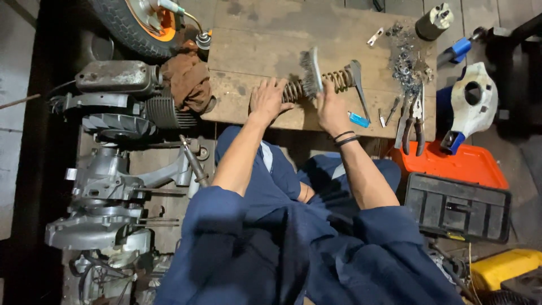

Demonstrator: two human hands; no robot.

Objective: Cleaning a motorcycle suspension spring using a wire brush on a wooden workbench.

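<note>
Rusty, stiff and probably heavy, the coil spring (316, 85) lies on the wooden bench (254, 45), pinned by the closed left hand (268, 99) while the right hand (330, 110) clamps a wire brush (311, 70) across its middle.

A repair workshop: a stripped engine (107, 169) on the floor, a tyre (132, 25), pliers (412, 121) on a worn wooden worktop (254, 51), and toolboxes (457, 206).
</note>
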